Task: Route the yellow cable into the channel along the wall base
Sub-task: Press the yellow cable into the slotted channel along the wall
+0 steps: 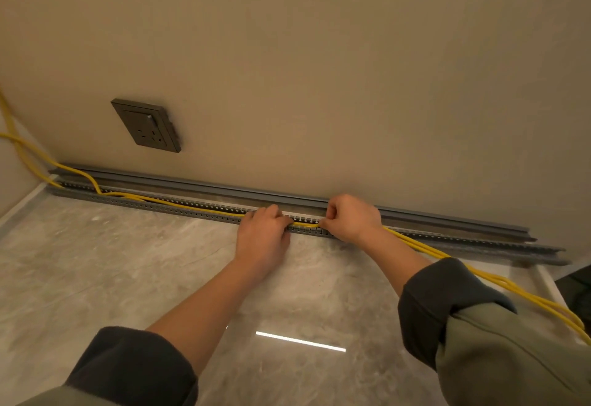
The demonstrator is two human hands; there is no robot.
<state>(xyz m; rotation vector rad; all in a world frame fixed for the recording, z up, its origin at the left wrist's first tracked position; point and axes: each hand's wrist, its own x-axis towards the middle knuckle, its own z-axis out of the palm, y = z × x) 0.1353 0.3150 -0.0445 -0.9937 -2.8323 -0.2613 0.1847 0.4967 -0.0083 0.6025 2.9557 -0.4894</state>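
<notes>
Where the slotted grey channel (179, 210) meets the wall base, both hands (left hand (263, 239), right hand (350, 218)) pinch the yellow cable (305, 224) over its open top; bare floor (112, 261) lies alongside.

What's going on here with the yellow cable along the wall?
A person is pressing the thin yellow cable into the slotted grey plastic channel at the wall base. The left hand and right hand both pinch it mid-run. Left of the hands it lies in the channel; to the right it trails loose over the floor.
</notes>
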